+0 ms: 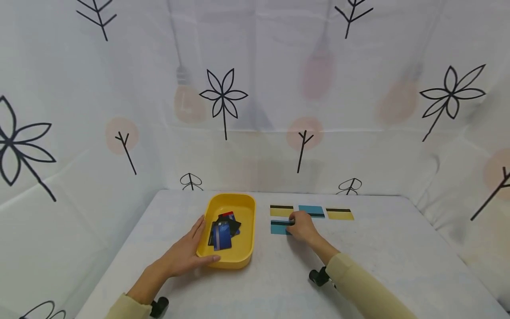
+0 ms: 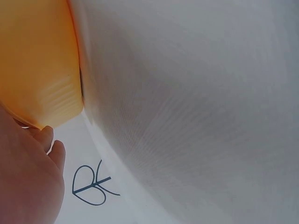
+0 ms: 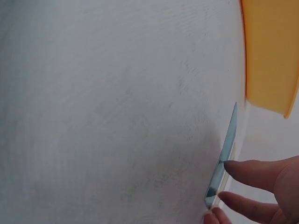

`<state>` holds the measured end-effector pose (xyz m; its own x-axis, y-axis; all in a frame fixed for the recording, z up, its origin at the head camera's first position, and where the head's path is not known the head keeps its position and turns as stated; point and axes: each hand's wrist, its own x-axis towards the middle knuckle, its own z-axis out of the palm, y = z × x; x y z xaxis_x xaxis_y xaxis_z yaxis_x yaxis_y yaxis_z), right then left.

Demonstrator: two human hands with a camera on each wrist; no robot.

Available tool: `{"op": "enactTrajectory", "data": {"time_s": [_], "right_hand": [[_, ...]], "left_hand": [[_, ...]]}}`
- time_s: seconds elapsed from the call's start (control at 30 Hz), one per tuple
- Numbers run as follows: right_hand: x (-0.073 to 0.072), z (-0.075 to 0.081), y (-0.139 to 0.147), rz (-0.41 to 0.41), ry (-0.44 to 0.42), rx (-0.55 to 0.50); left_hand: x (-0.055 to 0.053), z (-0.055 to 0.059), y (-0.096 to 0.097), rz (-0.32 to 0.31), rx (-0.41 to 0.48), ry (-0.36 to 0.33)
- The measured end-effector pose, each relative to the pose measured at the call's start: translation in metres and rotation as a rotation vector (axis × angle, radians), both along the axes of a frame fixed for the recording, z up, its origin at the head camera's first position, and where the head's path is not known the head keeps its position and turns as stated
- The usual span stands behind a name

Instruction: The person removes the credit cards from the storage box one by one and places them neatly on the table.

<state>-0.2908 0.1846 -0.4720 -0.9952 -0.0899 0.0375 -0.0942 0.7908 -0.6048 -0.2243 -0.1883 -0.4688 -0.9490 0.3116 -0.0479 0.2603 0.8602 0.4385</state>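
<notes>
My left hand [image 1: 181,254] rests against the left side of a yellow plastic tub [image 1: 251,235], fingers straight along its outer wall and thumb lying at the near rim. Inside the tub lies a loose pile of bank cards [image 1: 222,235], mostly blue and black. My right hand [image 1: 303,228] pinches the right end of a light blue card with a black stripe [image 1: 280,229], low over the table. In the right wrist view, thumb and finger are at the edges of that blue card [image 3: 226,142]. Only the tub's outer wall [image 2: 42,60] shows in the left wrist view.
Behind the right hand, a yellow card [image 1: 281,211], a blue card [image 1: 312,211] and another yellow card [image 1: 340,214] lie in a row, each with a black stripe. The white table [image 1: 382,257] meets patterned cloth [image 1: 255,155] at its back and sides.
</notes>
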Motion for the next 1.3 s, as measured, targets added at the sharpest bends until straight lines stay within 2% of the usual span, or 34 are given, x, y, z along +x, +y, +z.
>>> {"op": "enactTrajectory", "data": {"time_s": [0.27, 0.63, 1.0, 1.13, 1.3], "right_hand": [[-0.001, -0.001, 0.003, 0.01, 0.007, -0.021], [0.0, 0.003, 0.01, 0.039, -0.07, -0.059], [-0.001, 0.002, 0.01, 0.017, -0.108, -0.136], [0.003, 0.008, 0.008, 0.03, -0.094, -0.152], [0.01, 0.027, -0.004, 0.083, -0.06, -0.185]], "left_hand": [[0.0, 0.0, 0.0, 0.004, 0.001, 0.003], [0.002, 0.001, 0.001, 0.006, 0.002, -0.004], [0.001, -0.002, -0.001, 0.014, 0.004, -0.007], [0.001, -0.001, -0.001, 0.009, 0.005, -0.005], [0.0, -0.001, 0.0, 0.012, 0.006, 0.002]]}}
